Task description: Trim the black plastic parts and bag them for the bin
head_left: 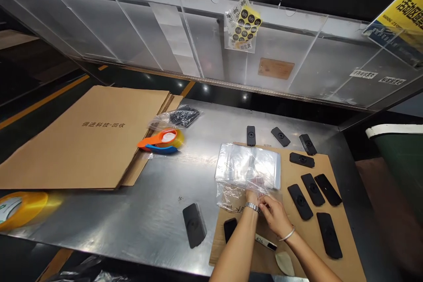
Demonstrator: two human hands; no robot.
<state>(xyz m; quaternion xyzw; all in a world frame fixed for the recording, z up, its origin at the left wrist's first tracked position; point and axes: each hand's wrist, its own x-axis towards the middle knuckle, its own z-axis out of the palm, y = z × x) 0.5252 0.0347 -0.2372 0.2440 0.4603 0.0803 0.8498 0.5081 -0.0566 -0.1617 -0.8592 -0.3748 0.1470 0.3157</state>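
Note:
My left hand [254,194], with a metal watch at its wrist, reaches into or under a clear plastic bag [228,194]. Glare and film hide its fingers. Close beside it, my right hand [276,215] pinches the film near the bag's opening, thumb and forefinger together. A stack of clear plastic sleeves [247,163] lies just beyond both hands. Beneath my forearms are a dark flat piece [229,228] and a black-and-white strip marked A26 [265,242], both partly covered. Several flat black pieces with a round mark, such as this one [300,202], lie to the right.
A brown cardboard sheet [317,246] lies under the work. On the metal table [148,216] are a lone black piece [194,225], an orange-and-blue tape dispenser [160,143], a bag of black items [185,116], stacked cartons [82,141] and a tape roll [20,209]. A clear panel [211,48] rises behind.

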